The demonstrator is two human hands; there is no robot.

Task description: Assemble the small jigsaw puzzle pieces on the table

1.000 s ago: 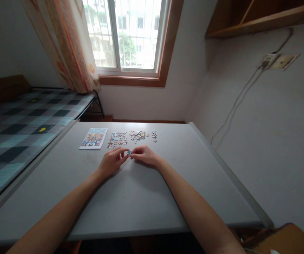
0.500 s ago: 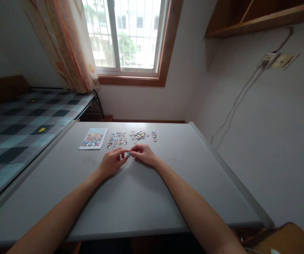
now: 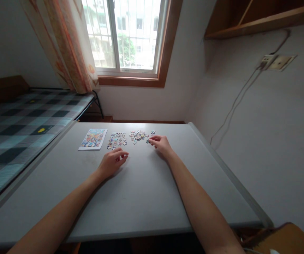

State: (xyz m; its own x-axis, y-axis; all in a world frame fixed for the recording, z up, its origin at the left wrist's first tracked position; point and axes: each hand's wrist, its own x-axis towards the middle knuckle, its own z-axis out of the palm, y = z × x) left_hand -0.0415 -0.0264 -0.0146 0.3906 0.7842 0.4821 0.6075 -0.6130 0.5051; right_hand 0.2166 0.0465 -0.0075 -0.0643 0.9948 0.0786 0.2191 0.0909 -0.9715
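Between the thumb and fingertips of my right hand (image 3: 161, 145) is a small jigsaw piece (image 3: 147, 141), bluish in colour. This hand is just right of the loose heap of jigsaw pieces (image 3: 138, 135) and partly covers a short column of pieces (image 3: 153, 132). My left hand (image 3: 113, 161) rests on the table with thumb and forefinger apart and nothing between them. Beyond it lie spaced rows of jigsaw pieces (image 3: 118, 138). A printed picture sheet (image 3: 93, 139) in bright colours lies flat to the left of the rows.
The grey-white table (image 3: 130, 204) stretches from me toward the window (image 3: 125, 35). A checked bed (image 3: 35, 113) stands along its left side. A wooden chair corner (image 3: 291, 240) shows at the lower right. A cable (image 3: 232, 113) hangs from the wall socket (image 3: 268, 61).
My right hand has moved right and away from me with the jigsaw piece, parting from my left hand. The left hand stays in place, its fingers now off the piece.
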